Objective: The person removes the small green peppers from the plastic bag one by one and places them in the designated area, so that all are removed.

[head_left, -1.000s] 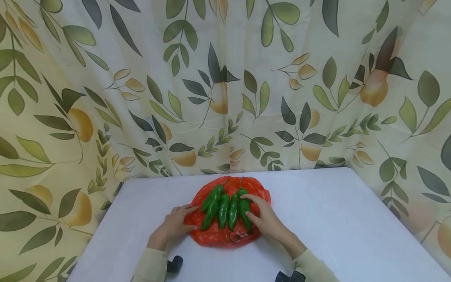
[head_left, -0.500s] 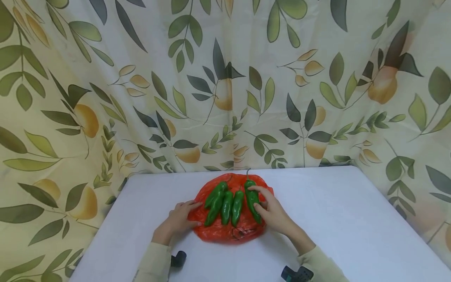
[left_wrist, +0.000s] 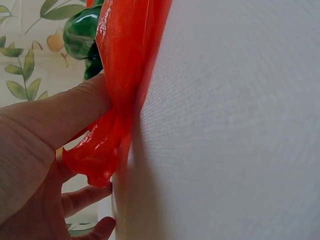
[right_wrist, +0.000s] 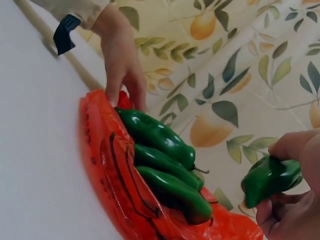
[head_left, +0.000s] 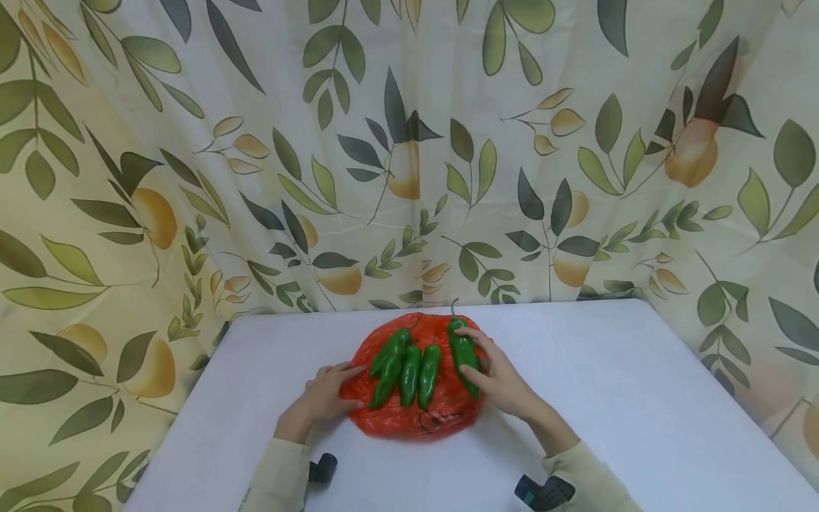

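You are pinching one green pepper (head_left: pixel 466 359) between the thumb and fingers of your right hand (head_left: pixel 504 380), and it is sitting over the right side of the red plastic bag (head_left: pixel 392 424), its stem pointing away from you. The right wrist view is showing that pepper apart from the other green peppers (head_left: pixel 409 375), four of which are lying close together on the bag, left of your grip. Your left hand (head_left: pixel 325 395) is resting at the bag's left edge, thumb and fingers spread apart, the thumb touching the red plastic. The bag is lying on the white tabletop (head_left: pixel 589 377), with dark printing showing near its front. Behind, a leaf-and-fruit patterned curtain (head_left: pixel 448 235) is hanging. You are wearing light sleeves (head_left: pixel 279 473), and a dark device (head_left: pixel 545 493) is sitting at your right wrist.
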Tool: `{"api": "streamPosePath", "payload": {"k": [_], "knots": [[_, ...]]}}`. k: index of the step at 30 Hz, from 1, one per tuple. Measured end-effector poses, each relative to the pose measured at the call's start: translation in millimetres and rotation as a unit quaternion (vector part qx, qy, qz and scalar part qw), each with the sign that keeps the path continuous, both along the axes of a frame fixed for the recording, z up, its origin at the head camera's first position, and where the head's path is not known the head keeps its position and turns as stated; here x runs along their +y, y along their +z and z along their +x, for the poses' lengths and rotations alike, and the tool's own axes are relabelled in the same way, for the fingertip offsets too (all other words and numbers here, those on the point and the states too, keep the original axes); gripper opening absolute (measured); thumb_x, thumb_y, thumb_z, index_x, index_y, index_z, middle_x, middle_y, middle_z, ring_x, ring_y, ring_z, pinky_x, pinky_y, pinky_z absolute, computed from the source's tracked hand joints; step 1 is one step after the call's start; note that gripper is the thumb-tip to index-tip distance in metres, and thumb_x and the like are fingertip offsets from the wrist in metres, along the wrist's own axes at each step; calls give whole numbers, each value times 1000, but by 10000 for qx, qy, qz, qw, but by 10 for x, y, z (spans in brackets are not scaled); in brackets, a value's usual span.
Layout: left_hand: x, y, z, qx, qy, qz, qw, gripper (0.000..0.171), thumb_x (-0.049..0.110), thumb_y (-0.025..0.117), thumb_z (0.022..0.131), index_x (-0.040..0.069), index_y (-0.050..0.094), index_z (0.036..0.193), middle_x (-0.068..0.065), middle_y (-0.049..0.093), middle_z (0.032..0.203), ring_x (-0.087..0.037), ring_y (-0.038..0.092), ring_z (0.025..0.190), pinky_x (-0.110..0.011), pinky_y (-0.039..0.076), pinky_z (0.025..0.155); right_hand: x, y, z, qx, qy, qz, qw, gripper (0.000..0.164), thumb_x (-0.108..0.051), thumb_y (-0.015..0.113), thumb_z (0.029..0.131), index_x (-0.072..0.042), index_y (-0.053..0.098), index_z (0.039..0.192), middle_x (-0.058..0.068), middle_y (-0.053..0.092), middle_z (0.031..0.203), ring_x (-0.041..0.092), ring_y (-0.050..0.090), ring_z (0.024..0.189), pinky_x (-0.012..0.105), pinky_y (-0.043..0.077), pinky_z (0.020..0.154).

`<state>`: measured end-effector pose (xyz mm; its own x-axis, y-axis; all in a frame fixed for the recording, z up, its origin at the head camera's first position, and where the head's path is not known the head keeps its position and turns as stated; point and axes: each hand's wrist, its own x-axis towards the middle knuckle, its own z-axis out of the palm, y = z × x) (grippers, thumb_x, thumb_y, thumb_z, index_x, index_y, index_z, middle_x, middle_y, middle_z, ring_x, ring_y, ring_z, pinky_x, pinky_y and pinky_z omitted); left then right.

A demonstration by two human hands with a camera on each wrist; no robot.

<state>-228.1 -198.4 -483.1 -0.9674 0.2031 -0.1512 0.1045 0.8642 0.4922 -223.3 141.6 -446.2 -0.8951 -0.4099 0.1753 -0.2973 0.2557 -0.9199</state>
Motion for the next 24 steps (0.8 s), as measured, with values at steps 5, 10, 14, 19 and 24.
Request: {"api": "streamPosePath", "payload": {"k": [5, 10, 14, 19, 24], "knots": [[-10, -7, -3, 57, -71, -10, 10000, 70, 35, 82, 83, 26, 55, 147, -10, 46, 156, -40, 36, 143, -74, 37, 107, 8, 24, 11, -89, -46, -5, 9999, 57, -7, 56, 101, -18, 34, 152, 27, 35, 153, 48, 46, 133, 55, 55, 100], [-12, -9, -9, 83, -97, 14, 9999, 70, 35, 83, 82, 26, 55, 146, -10, 46, 156, -40, 36, 143, -74, 37, 107, 22, 29, 27, -191, -60, 54, 9998, 58, -9, 54, 102, -22, 31, 154, 25, 25, 159, 51, 40, 137, 59, 53, 101], [-12, -8, -22, 94, -105, 40, 9999, 70, 34, 83, 83, 26, 55, 146, -11, 46, 156, -41, 36, 143, -74, 36, 107, 26, 35, 20, -88, -63, -32, 9999, 66, -6, 53, 101, -25, 24, 157, 24, 25, 159, 49, 45, 134, 60, 52, 102], [-12, -14, -8, -66, -2, 57, 10000, 70, 36, 82, 83, 29, 54, 147, -9, 45, 157, -40, 36, 143, -74, 40, 104, 51, 59, 13, 0, -152, -77, 9999, 74, -2, 52, 101, -31, 16, 159, 24, 33, 153, 50, 40, 136, 59, 52, 101], [-8, -16, 4, -85, 30, 2, 10000, 71, 37, 82, 82, 30, 54, 147, -8, 44, 157, -39, 36, 144, -73, 41, 104, 127, 97, 17, 59, -270, -4, 9996, 73, -6, 53, 102, -29, 15, 159, 24, 27, 158, 52, 37, 136, 61, 52, 99]]}}
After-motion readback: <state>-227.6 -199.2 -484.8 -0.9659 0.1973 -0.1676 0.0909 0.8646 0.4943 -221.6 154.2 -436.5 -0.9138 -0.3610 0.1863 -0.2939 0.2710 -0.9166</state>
